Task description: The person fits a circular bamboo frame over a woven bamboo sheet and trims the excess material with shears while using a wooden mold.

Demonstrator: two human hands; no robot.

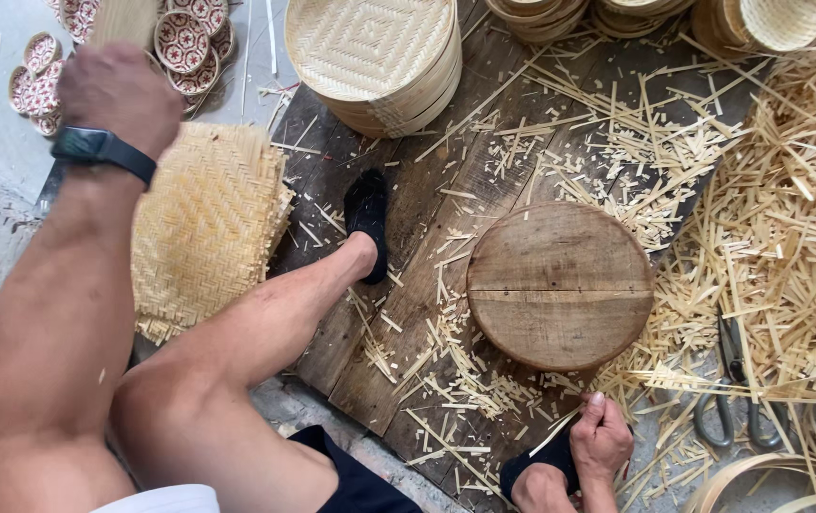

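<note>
We see the left hand [121, 90] reaching out to the stack of square pale woven bamboo mats [206, 223], back toward us, fingers hidden; we cannot tell its grip. Right hand [601, 435] is curled shut at the foot, beside the round brown wooden block [560, 285]. Risk, as we judge it: loose pale bamboo strip offcuts [788, 218] could prick bare skin, and the steel scissors [737, 389] lie half buried nearby.
</note>
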